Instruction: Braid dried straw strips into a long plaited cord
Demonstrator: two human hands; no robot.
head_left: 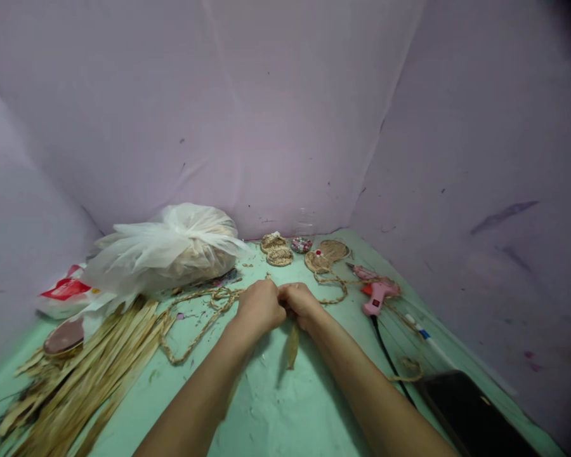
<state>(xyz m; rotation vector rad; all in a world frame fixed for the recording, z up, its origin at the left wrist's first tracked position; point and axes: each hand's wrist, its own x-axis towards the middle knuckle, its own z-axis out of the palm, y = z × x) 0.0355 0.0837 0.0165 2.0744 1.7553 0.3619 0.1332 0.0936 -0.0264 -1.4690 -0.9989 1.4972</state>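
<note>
At the middle of a green-covered tabletop [266, 419], my left hand [261, 306] and right hand [303, 303] met knuckle to knuckle over plant fibre. The right hand's fingers appeared pinched on a dried strip [292, 348], whose loose end hung below them. My left hand was curled, its back hiding the fingertips; what it gripped, I could not tell. A braided cord [186, 357] looped over the surface on the left and ran up to that hand.

The step in hand, as I judged it, was close finger work on the fibre, perhaps twisting or joining. The next move seemed to call for a firm hold by one hand and a small, even turn of the strip by the other, with no slack at the meeting point.

To the left lay a bundle of dried leaf strips [109, 368], near a tied plastic bag [171, 251]. Beyond my hands sat two coiled fibre pieces [280, 257], a container of coloured beads [301, 245] and a flat fibre piece [333, 251] bearing a red dot. On the right were a pink glue gun [379, 294], its black cable trailing toward me, and a dark phone-like slab [476, 412].
</note>
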